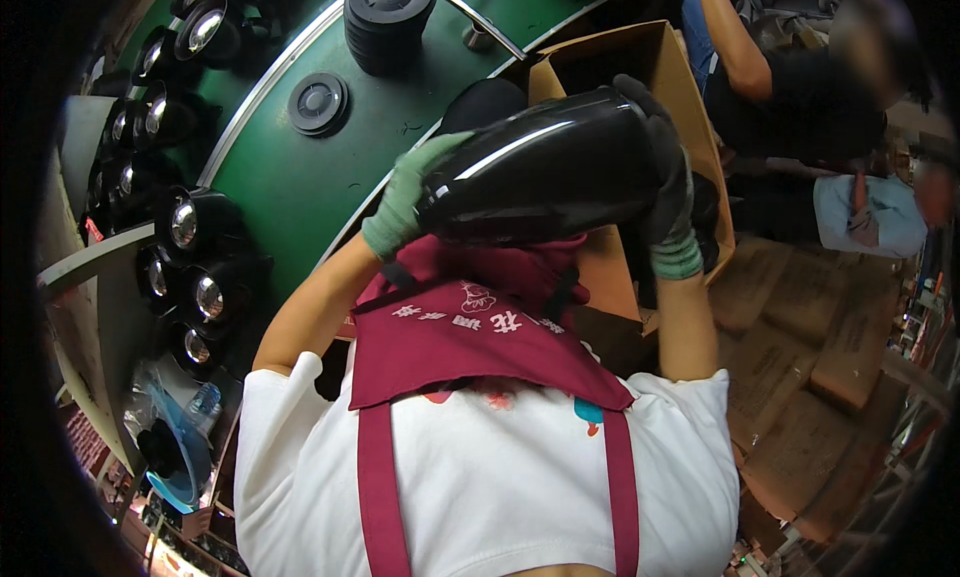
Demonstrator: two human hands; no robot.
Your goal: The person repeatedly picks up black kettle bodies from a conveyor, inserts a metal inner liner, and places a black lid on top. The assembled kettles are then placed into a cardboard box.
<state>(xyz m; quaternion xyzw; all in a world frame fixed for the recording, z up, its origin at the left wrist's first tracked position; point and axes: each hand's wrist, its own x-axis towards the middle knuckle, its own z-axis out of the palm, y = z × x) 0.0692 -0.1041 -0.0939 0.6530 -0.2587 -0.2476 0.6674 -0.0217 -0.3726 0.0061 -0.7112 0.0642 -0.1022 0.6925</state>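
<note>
A large glossy black tapered shell (540, 167) is held up in front of my chest, lying nearly level with its right end slightly higher. My left hand (405, 199), in a pale green glove, is closed on its narrower left end. Around the wide right end wraps my right hand (670, 182), whose glove is black with a green cuff. Its inside and underside are hidden from me. Just beyond the shell, an open cardboard box (690, 97) stands with dark things inside.
A green table (270, 157) with a metal edge lies ahead left. On it are a stack of black discs (388, 22) and a flat black disc (318, 104). Several black round pieces with shiny centres (185, 222) line the left. Cardboard boxes (800, 347) and a person (800, 97) are at right.
</note>
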